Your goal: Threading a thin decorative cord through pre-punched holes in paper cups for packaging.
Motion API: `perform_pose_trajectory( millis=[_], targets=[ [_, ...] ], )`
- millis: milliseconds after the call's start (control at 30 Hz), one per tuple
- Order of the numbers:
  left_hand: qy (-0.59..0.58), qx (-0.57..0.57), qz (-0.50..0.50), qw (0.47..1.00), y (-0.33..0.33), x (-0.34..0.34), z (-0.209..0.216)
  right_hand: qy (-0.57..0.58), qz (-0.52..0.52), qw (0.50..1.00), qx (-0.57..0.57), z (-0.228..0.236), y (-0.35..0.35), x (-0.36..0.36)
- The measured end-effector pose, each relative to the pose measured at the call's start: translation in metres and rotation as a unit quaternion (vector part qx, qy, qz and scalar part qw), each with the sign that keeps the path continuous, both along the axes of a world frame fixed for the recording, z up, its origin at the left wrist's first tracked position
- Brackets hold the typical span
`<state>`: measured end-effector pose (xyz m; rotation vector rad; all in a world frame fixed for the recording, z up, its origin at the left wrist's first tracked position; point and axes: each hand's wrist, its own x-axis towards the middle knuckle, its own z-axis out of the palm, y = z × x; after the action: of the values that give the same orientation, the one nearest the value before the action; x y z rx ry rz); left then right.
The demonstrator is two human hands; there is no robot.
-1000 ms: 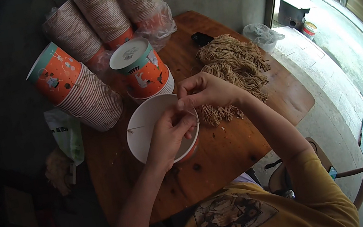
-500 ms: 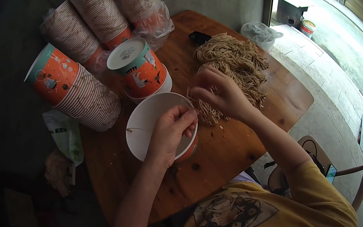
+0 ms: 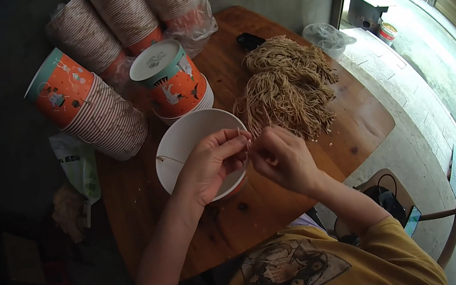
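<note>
A paper bucket (image 3: 178, 131), white inside and orange outside, stands open end up before me. A thin tan cord (image 3: 167, 158) comes through its left wall and runs inside toward my left hand (image 3: 213, 160). That hand reaches over the bucket, thumb and fingers pinched at the right rim; a thin strand shows at the tips. Close beside it, just outside the rim, my right hand (image 3: 285, 157) is closed with curled fingers at the strand. The fingers hide most of what they grip. Behind my right hand lies a heap of tan cords (image 3: 291, 85).
An upside-down bucket stack (image 3: 176, 90) stands behind the open bucket, and a leaning bucket stack (image 3: 90, 105) is at the left. Plastic-wrapped stacks (image 3: 122, 11) stand at the back. A black object (image 3: 250, 41) and a clear plastic bag (image 3: 328, 36) are beyond the cords. A chair (image 3: 454, 231) is at right.
My right hand has come down and nearer to my left hand, its fingers curling closed. My left hand stays pinched at the bucket's right rim.
</note>
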<state>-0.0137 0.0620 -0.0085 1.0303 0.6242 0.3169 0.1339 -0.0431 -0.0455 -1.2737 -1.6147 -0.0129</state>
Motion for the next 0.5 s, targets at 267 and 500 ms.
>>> perform_pose_trajectory(
  millis=[267,500],
  targets=[
    [-0.009,0.019,-0.027,0.999,0.003,-0.002,0.003,0.051,0.032,0.997,-0.039,0.0,0.002,-0.002],
    [0.013,0.062,-0.008,0.998,0.001,-0.001,0.003,-0.085,0.061,0.995,0.007,0.034,0.019,0.027]
  ],
)
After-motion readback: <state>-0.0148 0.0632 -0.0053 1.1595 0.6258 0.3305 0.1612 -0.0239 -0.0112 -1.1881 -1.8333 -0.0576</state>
